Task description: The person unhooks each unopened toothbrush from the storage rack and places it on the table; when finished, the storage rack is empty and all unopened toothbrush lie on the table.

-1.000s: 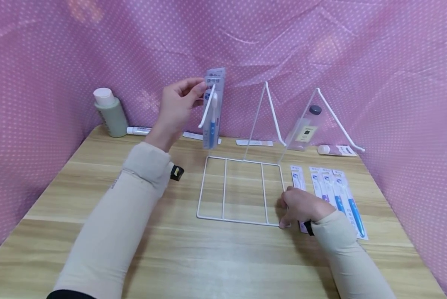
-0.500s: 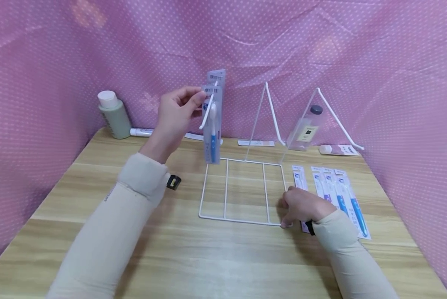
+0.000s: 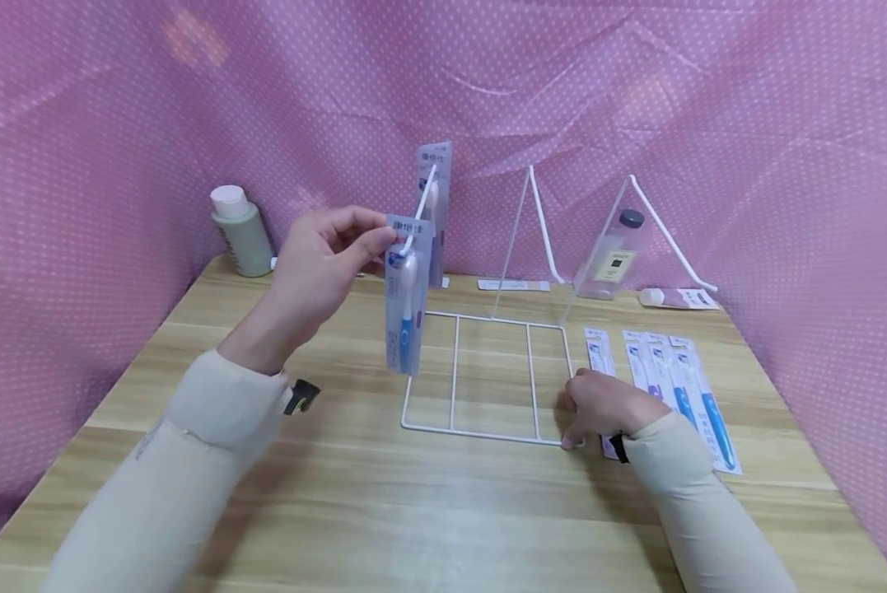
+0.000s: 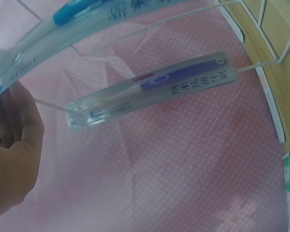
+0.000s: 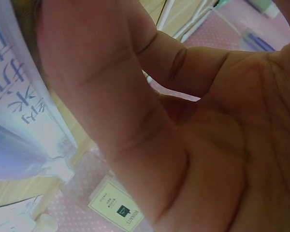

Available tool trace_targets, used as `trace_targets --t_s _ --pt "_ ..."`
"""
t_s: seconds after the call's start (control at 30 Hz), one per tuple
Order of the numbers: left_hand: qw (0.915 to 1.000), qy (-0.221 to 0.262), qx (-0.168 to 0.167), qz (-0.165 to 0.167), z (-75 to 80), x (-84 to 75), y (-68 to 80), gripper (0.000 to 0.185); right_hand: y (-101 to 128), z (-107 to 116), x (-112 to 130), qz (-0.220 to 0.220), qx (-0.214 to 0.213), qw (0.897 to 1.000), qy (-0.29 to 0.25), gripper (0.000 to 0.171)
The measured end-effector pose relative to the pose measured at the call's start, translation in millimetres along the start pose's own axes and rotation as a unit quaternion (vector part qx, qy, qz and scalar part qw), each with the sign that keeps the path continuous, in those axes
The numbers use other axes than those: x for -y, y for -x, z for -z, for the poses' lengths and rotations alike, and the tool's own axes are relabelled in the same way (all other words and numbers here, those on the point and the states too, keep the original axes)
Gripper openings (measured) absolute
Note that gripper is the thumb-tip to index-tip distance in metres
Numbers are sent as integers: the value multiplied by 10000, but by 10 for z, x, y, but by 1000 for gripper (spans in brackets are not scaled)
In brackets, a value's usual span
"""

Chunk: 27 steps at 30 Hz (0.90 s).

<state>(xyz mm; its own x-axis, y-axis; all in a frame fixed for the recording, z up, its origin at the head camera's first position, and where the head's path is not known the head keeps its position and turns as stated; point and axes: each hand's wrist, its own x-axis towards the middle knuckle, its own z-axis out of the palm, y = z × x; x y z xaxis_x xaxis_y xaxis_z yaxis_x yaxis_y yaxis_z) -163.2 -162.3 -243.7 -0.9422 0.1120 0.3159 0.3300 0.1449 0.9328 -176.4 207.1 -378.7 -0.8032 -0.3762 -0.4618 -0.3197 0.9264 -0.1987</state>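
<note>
Left hand (image 3: 317,263) fingers pinch top of clear-packaged blue toothbrush (image 3: 403,306), held up left of white wire rack (image 3: 487,375). Right hand (image 3: 602,408) fingers curled on rack's near right corner on wooden surface (image 3: 384,502).

pink polka-dot fabric (image 3: 636,99) draped on all three sides as backdrop, creased, sagging along the top. light wood-grain bench (image 3: 413,511) fills the lower view, planks running left to right. even, soft light, a faint bright patch on the fabric upper left.
</note>
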Motion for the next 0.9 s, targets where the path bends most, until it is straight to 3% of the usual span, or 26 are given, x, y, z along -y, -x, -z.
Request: trace_targets --t_s 0.17,0.37,0.63,0.77,0.9 --pt "9995 -276 119 1 32 -94 162 21 0 -3 -5 3 5 10000 -35 39" --pt "9992 -371 96 -127 29 -166 223 20 2 -8 -8 -57 -19 10000 -64 42" --pt "9998 77 125 -144 62 -304 254 13 -16 -5 -11 -70 -20 10000 -55 44" --pt "9988 452 -19 -192 166 -352 283 14 -16 -10 -13 1 -57 10000 -38 43" --pt "9976 666 -163 -77 300 -290 260 14 -16 -21 -26 -1 -49 10000 5 43"
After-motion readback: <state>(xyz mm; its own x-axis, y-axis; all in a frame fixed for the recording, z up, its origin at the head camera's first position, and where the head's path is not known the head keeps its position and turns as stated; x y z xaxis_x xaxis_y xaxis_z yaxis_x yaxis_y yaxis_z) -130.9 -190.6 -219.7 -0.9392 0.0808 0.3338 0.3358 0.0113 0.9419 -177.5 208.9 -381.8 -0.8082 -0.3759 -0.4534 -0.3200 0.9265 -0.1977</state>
